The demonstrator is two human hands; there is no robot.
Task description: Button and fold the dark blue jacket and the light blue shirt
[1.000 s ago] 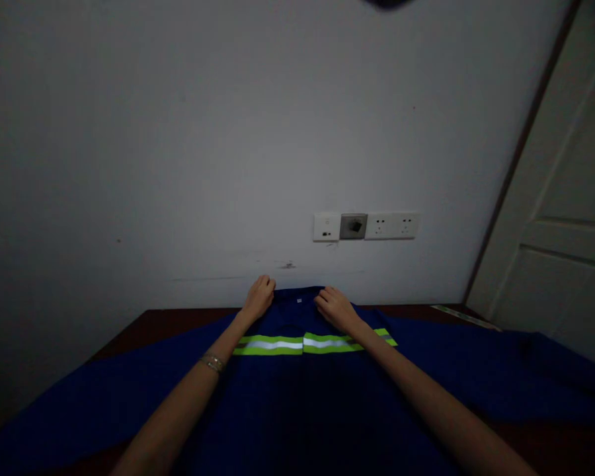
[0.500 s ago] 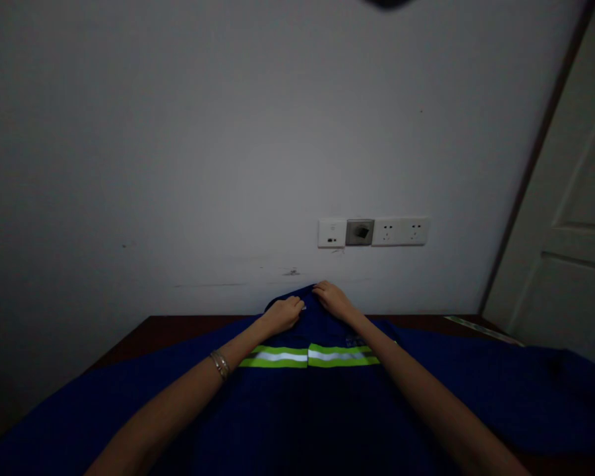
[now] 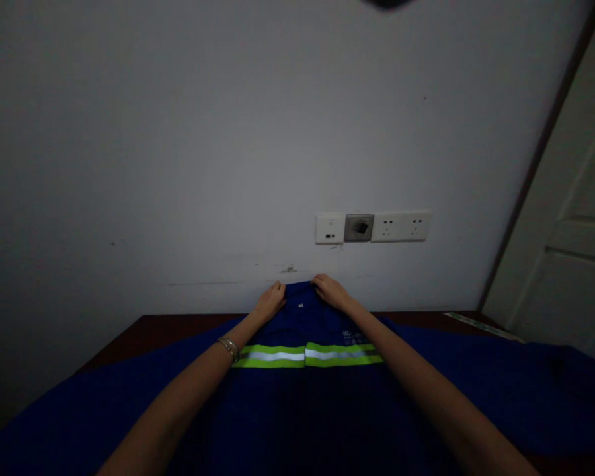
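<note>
A dark blue work jacket (image 3: 297, 416) lies spread out, its sleeves reaching to both sides. Across its chest runs a yellow-green and silver reflective stripe (image 3: 277, 357). At the far end stands the jacket's collar (image 3: 299, 291), with a small white label (image 3: 301, 305) inside it. My left hand (image 3: 271, 302) pinches the collar's left side. On the right side of the collar, the fingers of my right hand (image 3: 328, 291) are closed on the cloth. Parts of the chest and the sleeves are hidden under my forearms.
The jacket rests on a dark reddish-brown table (image 3: 129, 334) set against a pale wall (image 3: 203, 165). Sockets and switch plates (image 3: 400, 227) are mounted above it. A light strip (image 3: 480, 325) lies at the back right, near a white door (image 3: 580, 264).
My left hand has moved left and up, from the collar's middle to its left side. The collar is now pulled straighter between my hands. My right hand keeps its hold.
</note>
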